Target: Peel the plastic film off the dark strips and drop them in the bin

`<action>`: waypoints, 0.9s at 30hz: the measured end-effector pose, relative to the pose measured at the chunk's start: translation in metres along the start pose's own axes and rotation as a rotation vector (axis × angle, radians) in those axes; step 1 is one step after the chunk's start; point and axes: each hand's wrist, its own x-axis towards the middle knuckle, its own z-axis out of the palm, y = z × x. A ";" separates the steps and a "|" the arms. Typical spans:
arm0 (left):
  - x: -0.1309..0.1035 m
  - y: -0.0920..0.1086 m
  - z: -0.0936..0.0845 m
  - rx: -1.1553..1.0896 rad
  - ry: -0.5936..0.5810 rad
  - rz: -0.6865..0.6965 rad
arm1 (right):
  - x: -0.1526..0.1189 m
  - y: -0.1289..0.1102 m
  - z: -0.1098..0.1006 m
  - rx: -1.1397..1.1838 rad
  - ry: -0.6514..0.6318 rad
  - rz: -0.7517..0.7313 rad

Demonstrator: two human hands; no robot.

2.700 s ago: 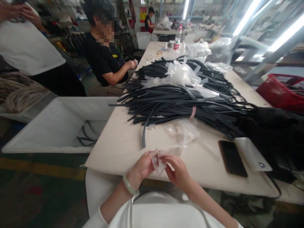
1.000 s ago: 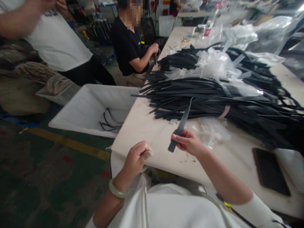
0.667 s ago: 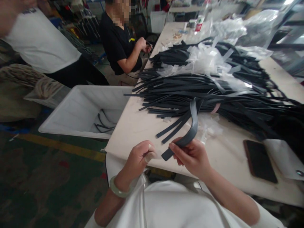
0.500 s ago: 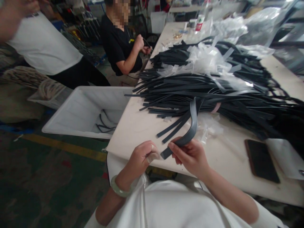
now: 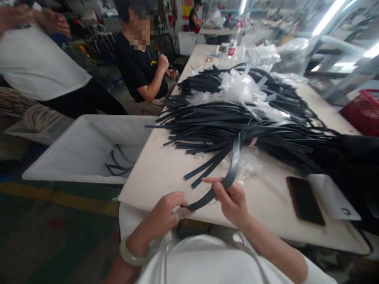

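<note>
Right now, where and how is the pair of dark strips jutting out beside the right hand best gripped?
Probably pinch the free ends, coming from the near left: the strips slant out of the pile that way, while the right hand sits close on their right.

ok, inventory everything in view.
held strap: 1, grey, in both hands
straps: many, black, on table, in bin
plastic strips: many, translucent white, atop straps
table: 1, cream, centre
smartphone: 1, black, table's right
flat item: 1, white, beside smartphone
bottle: 1, clear, table's far end
plastic bags: several, clear, table's far right
bin: 1, white, left of table
basket: 1, red, right edge
co-workers: 3, black or white tops, left and background
bangle: 1, pale green, left wrist
left hand: 1, pinching strap's end
right hand: 1, gripping strap
</note>
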 end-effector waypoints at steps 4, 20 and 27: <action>0.001 -0.003 0.008 -0.178 -0.034 0.047 | -0.016 -0.012 0.004 -0.394 -0.434 -0.488; -0.017 -0.039 -0.021 -0.163 -0.147 -0.156 | -0.008 0.016 -0.002 0.092 0.086 0.232; -0.002 -0.029 0.009 -0.401 -0.027 -0.227 | -0.018 0.009 0.029 -0.127 -0.296 -0.142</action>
